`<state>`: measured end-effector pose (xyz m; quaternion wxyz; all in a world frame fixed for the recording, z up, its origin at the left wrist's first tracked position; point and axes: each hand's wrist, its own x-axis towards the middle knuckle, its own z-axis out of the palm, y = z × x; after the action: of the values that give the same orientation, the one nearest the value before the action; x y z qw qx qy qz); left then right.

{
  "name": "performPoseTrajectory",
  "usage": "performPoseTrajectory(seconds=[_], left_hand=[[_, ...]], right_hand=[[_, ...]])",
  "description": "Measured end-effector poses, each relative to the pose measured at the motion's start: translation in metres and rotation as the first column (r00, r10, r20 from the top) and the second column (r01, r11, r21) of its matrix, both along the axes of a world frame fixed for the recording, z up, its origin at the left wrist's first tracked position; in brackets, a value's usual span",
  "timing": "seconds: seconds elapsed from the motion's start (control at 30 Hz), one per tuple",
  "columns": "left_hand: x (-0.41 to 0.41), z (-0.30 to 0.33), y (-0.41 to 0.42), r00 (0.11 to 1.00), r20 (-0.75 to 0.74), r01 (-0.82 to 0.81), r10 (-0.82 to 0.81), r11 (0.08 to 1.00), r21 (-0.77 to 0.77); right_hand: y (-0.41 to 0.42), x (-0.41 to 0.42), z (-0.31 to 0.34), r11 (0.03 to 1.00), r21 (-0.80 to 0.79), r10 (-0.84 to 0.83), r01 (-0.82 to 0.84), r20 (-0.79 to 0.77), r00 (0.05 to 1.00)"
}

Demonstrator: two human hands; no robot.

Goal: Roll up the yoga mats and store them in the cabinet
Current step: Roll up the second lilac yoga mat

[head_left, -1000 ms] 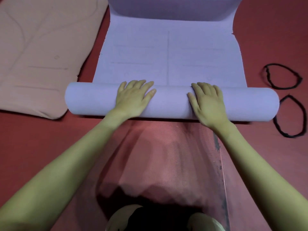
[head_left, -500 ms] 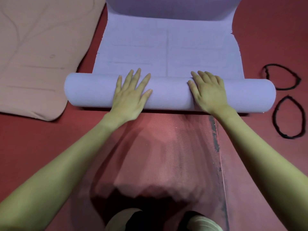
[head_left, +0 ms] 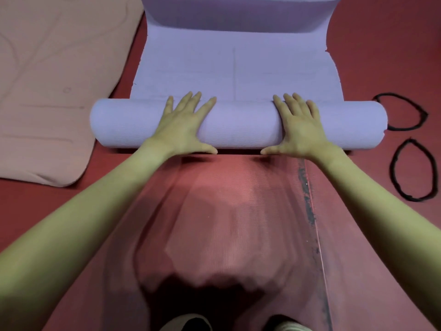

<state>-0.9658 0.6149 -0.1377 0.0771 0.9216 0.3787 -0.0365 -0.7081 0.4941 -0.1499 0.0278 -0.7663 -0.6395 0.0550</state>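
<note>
The lavender yoga mat (head_left: 233, 70) lay on the red floor (head_left: 238, 211), its near end wound into a thick roll (head_left: 238, 126) lying crosswise, with the flat remainder stretching away and its far end curled upward. A beige yoga mat (head_left: 55, 87) lay unrolled and flat on the floor just left of it, slightly wrinkled, one rounded corner nearest.

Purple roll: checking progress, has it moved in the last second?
Yes. The purple roll went away from the person; its right end now lies level with the farther black loop.
</note>
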Motion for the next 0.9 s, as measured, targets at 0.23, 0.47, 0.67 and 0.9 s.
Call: performPoseTrajectory(seconds=[0.23, 0.47, 0.67, 0.9], left_hand=[[0.008, 0.005, 0.020, 0.999, 0.015, -0.037, 0.036, 0.996, 0.086], [-0.015, 0.016, -0.018, 0.998, 0.040, -0.046, 0.044, 0.997, 0.056], [-0.047, 0.018, -0.076, 0.998, 0.065, -0.016, 0.014, 1.000, 0.026], [-0.067, 0.012, -0.101, 0.999, 0.046, 0.027, -0.023, 0.995, -0.099]], right_hand=[[0.022, 0.006, 0.007, 0.999, -0.021, 0.028, -0.025, 0.153, 0.988], [-0.020, -0.011, 0.018, 0.999, -0.034, 0.026, -0.023, 0.092, 0.995], [-0.087, -0.039, 0.014, 1.000, -0.017, 0.011, -0.011, 0.024, 1.000], [-0.113, -0.049, 0.025, 0.982, -0.187, 0.023, -0.028, -0.030, 0.999]])
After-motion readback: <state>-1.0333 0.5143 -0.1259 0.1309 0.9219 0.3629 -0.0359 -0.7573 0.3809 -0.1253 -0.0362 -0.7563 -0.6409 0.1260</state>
